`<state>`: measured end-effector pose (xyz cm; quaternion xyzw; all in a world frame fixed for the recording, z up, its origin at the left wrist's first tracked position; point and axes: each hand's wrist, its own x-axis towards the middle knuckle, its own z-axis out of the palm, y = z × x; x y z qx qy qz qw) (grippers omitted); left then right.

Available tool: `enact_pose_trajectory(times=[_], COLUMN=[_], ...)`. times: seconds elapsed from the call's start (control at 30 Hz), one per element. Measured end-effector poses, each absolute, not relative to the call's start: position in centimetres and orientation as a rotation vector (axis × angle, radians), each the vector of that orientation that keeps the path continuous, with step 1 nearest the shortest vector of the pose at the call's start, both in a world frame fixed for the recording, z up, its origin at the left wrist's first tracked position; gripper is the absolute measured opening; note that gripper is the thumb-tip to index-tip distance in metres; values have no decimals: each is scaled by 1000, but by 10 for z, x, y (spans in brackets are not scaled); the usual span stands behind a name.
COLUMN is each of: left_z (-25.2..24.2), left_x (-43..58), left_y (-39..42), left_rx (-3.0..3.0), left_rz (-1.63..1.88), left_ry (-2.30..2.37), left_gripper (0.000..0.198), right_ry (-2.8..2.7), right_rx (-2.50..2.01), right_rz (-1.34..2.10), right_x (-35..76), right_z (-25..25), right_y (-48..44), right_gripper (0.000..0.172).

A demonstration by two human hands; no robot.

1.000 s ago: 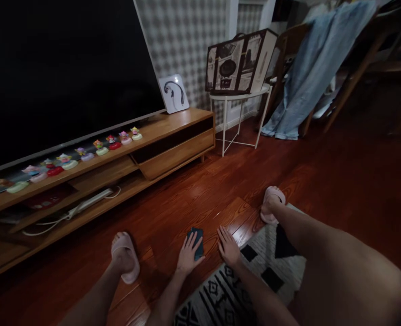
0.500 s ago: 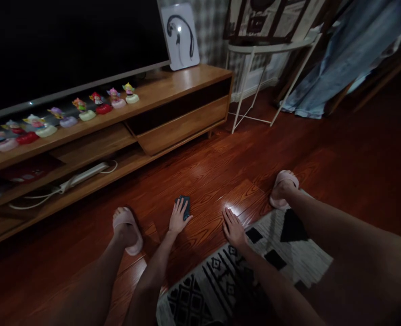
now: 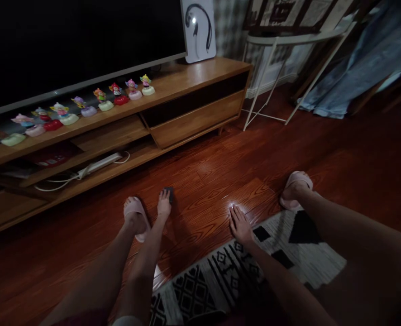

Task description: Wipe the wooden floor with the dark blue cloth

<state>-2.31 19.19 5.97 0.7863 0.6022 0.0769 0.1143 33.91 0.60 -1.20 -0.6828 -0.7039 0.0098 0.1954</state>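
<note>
My left hand (image 3: pixel 164 204) is closed over a small dark, roughly rectangular thing (image 3: pixel 169 194), its fingers lying across the near side. It may be a folded cloth or a flat pack; its exact kind is not clear. A shadow falls on the wooden floor (image 3: pixel 200 208) below and right of the wrist. To the right, my right hand (image 3: pixel 241 225) rests flat on the floor at the rug's edge, fingers stretched out, holding nothing.
My slippered feet stand left (image 3: pixel 137 217) and right (image 3: pixel 297 188) of the hands. A patterned rug (image 3: pixel 193 290) lies nearest me. Beyond is a low wooden TV stand (image 3: pixel 200 122) with several figurines (image 3: pixel 98 99), a television (image 3: pixel 81 45) and a power strip (image 3: pixel 100 165). A white-legged table (image 3: pixel 277 40) stands back right.
My left hand has moved left and away from me with the dark thing, its spread fingers now drawn together around it. The right hand stays flat on the floor. The view has shifted slightly left.
</note>
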Motion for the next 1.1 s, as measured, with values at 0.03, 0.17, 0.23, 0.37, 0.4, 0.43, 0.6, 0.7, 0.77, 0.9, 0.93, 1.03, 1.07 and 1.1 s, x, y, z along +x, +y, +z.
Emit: enact_pose_trajectory(times=[0.03,0.17,0.23,0.37,0.4,0.43,0.6,0.7,0.77,0.9,0.93,1.03,1.07,1.1], left_z=[67,110,125,105,91,76,36,43,53,72,74,73,70,66], left_x=[-37,-98,-102,-3,36,74,166,133,96,38,32,40,50,64], left_y=[191,180,170,130,115,101,68,96,123,161,162,145,135,123], left_rx=[2273,2231,2239,2300,2320,2319,2362,2343,2286,2164,2159,2182,2192,2202], left_rz=[239,277,287,260,243,232,266,254,240,181,160,91,67,44], left_ry=[1837,1961,1971,1823,1757,1712,1347,1406,1561,1863,1890,1892,1882,1868], left_gripper=[46,54,56,57,58,60,72,71,69,61,59,57,56,55], right_ry=[-1974,-1967,-1958,-1960,-1960,-1962,-1968,-1959,-1948,-1926,-1923,-1917,-1916,-1915], right_rx=[-1917,-1930,-1929,-1922,-1922,-1921,-1915,-1905,-1900,-1909,-1910,-1910,-1911,-1912], right_rz=[28,36,44,73,77,79,51,30,27,36,39,59,68,76], right_x=[339,338,337,337,337,337,337,336,335,333,333,333,333,333], right_z=[-11,-8,-7,-3,-2,-2,-4,-5,-5,-2,-1,1,1,1], right_y=[6,5,5,5,5,5,5,5,5,6,6,7,6,6], right_gripper=[64,64,63,62,62,63,65,67,67,63,63,63,63,64])
